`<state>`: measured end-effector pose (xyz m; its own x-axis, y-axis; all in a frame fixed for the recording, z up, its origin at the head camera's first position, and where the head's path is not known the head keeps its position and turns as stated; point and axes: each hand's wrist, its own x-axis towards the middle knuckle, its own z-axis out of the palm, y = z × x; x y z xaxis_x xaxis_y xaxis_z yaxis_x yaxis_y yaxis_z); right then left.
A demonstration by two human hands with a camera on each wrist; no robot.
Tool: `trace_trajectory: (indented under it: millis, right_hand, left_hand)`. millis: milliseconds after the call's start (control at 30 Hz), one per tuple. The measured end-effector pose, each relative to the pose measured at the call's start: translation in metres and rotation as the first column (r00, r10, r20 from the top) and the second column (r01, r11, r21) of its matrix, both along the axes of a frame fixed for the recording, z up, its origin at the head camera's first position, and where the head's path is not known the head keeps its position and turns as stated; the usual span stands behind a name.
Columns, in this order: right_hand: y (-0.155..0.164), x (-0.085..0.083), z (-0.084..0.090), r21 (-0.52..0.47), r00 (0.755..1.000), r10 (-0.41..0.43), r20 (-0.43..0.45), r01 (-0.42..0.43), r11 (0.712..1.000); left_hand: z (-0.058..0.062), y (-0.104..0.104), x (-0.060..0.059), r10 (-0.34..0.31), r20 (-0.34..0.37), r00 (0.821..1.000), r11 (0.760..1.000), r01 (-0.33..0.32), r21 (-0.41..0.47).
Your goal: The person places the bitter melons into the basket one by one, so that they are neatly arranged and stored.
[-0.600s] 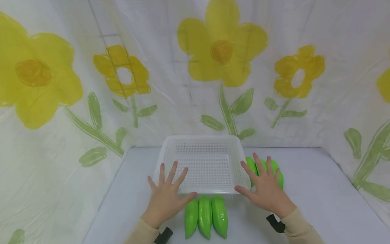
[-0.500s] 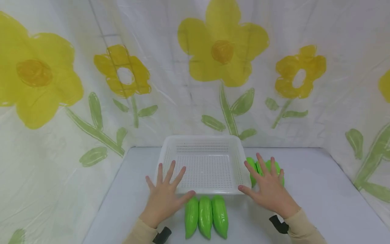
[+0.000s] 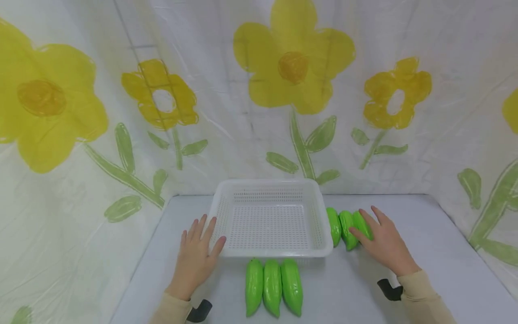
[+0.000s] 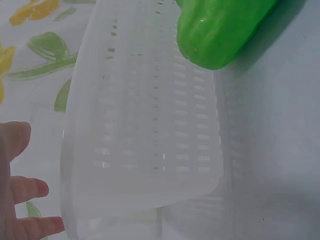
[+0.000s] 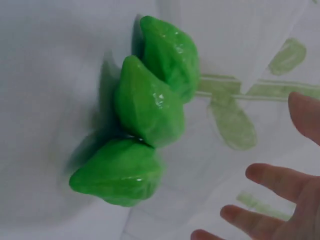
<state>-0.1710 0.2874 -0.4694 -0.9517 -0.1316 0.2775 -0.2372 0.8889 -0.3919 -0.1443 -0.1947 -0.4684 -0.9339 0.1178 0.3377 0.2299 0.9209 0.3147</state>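
Observation:
My left hand (image 3: 193, 261) is beside the front left corner of the white perforated basket (image 3: 328, 253), its fingers extended and holding nothing. In the left wrist view its fingertips (image 4: 36, 188) come right up to the basket rim. My right hand (image 3: 386, 243) is at the right group of green items, its fingers spread and holding nothing. In the head view its thumb and index finger overlap the rightmost glossy green item (image 3: 361, 223). Next to that one lie a middle ridged green item (image 3: 346, 225) and a left green item (image 3: 333, 227), against the basket's right side.
Three long, glossy green pieces shaped like bananas (image 3: 272, 288) lie side by side in front of the basket on the white table (image 3: 437, 270). A white curtain (image 3: 226, 135) printed with yellow flowers encloses the table at the back and sides.
My left hand has shifted left, away from the basket's inside, its fingers drawing closer together. My right hand has moved right, uncovering more of the green items. Basket and green items stay put.

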Motion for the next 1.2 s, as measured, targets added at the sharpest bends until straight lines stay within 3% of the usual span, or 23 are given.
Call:
trace_trajectory:
  millis: [267,400,733,900,967,1200]
  right_hand:
    - [0.021,-0.027,-0.013,0.044,0.996,-0.005,0.086,0.001,0.999]
    - [0.027,-0.043,-0.017,0.053,0.989,0.003,0.148,-0.011,0.999]
    - [0.035,-0.067,-0.017,0.042,0.936,0.013,0.353,-0.030,0.999]
    - [0.040,-0.072,-0.019,-0.036,0.877,0.012,0.481,0.006,0.999]
    - [0.041,-0.073,-0.020,-0.055,0.865,0.018,0.502,0.011,0.998]
    - [0.042,-0.074,-0.021,-0.069,0.870,0.028,0.492,0.007,0.998]
  left_hand:
    - [-0.006,-0.006,-0.001,-0.007,-0.101,0.995,1.000,0.009,0.016]
    - [-0.011,-0.007,-0.003,0.004,-0.098,0.995,1.000,-0.001,0.023]
    - [-0.020,-0.006,-0.005,-0.013,-0.135,0.991,1.000,0.012,-0.005]
    - [-0.022,-0.004,-0.006,-0.018,-0.096,0.995,1.000,0.018,0.001]
    - [-0.022,-0.003,-0.006,-0.018,-0.074,0.997,1.000,0.018,0.007]
    - [-0.026,0.001,-0.005,-0.010,-0.012,1.000,0.999,0.011,0.033]
